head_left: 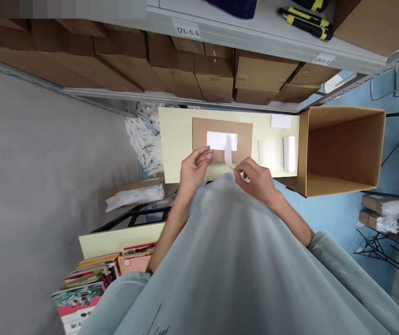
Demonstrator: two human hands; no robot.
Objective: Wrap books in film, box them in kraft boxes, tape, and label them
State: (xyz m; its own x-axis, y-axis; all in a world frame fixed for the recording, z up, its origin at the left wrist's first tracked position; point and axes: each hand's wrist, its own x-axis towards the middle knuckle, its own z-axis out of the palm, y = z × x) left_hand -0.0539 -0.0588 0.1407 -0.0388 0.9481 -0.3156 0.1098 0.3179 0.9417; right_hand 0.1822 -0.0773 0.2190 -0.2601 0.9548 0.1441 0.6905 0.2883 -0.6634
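A flat brown cardboard mailer (199, 135) lies on the pale yellow tabletop (175, 144), with a white label (216, 139) on its middle. A thin, translucent white strip (228, 158) hangs from the label's right part down to my right hand (253, 179). That hand is closed, thumb and finger pinching the strip's lower end. My left hand (195, 170) is at the mailer's lower left edge, fingers loosely bent and thumb apart, with fingertips near the label's lower left corner. Whether they press on the mailer I cannot tell.
Right of the mailer lie a white roll (289, 153) and a white card (281, 121). An open cardboard box (342, 186) adjoins the table's right end. A shelf of cartons (216, 81) runs behind. Crumpled white paper (145, 144) is at left; magazines (84, 298) stand lower left.
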